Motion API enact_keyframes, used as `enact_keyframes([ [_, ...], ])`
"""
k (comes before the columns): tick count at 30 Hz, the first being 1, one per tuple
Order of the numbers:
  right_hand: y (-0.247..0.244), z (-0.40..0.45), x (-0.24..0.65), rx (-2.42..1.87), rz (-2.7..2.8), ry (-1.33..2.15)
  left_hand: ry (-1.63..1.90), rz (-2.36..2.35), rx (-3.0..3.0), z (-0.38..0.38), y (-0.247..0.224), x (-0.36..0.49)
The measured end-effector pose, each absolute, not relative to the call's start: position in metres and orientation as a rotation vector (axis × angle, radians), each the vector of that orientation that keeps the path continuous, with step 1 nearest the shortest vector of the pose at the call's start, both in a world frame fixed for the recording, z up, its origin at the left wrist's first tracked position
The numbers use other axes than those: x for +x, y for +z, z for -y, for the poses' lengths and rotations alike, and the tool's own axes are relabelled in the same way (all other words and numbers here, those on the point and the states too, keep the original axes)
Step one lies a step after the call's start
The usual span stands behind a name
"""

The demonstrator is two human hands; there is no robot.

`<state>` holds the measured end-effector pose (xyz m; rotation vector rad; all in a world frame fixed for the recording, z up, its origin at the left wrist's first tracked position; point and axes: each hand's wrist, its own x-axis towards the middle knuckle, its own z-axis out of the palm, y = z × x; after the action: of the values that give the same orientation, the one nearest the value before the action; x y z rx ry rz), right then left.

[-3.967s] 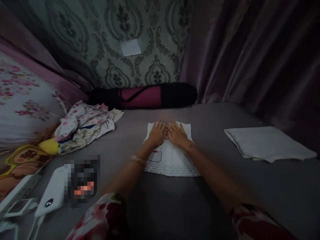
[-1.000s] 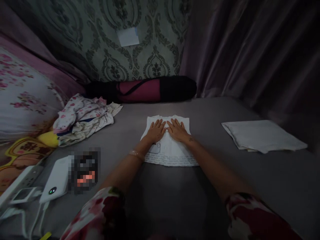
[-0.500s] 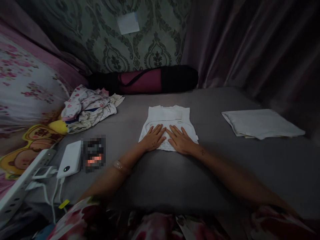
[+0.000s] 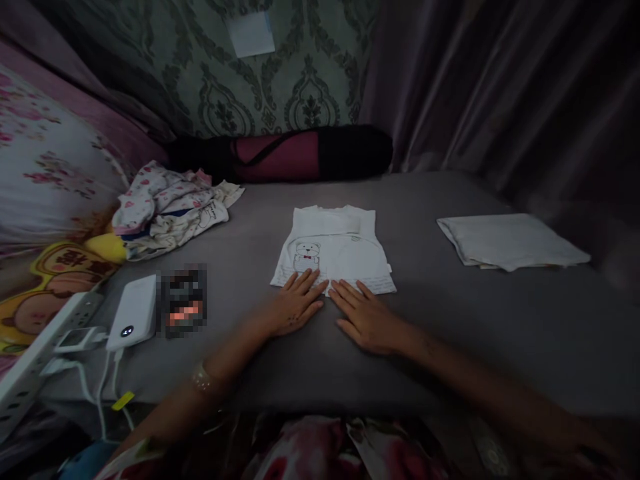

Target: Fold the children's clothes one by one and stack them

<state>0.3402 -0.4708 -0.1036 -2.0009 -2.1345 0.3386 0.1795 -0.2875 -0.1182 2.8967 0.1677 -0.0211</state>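
Observation:
A small white shirt with a bear print and lines of small lettering near its hem lies spread on the grey bed sheet. The fingers of my left hand rest flat on the left part of the hem, below the bear. My right hand lies beside it, fingers outstretched over the hem's middle and right part. Both hands are open, palms down, and neither grips the cloth. Their palms extend past the hem onto the sheet.
On the left are a heap of clothes, a white power bank, a power strip with cables, and a pixelated object. Folded white cloth lies right. A long black-and-maroon bag lines the back.
Both hands have slid toward me, from the shirt's middle down to its hem, uncovering the bear print. The camera view has shifted slightly.

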Motion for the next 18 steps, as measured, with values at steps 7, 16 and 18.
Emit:
enact_keyframes([
  [7, -0.084, 0.504, 0.357, -1.748, 2.023, 0.629, 0.15, -0.088, 2.745, 0.285, -0.105, 0.144],
  [16, -0.116, 0.512, 0.442, -2.205, 1.203, 0.257, 0.471, -0.907, 2.473, 0.239, -0.109, 0.131],
  [18, -0.124, 0.51, 0.448, -2.244, 1.151, 0.255, 0.414, -1.022, 2.385, 0.236, -0.108, 0.135],
])
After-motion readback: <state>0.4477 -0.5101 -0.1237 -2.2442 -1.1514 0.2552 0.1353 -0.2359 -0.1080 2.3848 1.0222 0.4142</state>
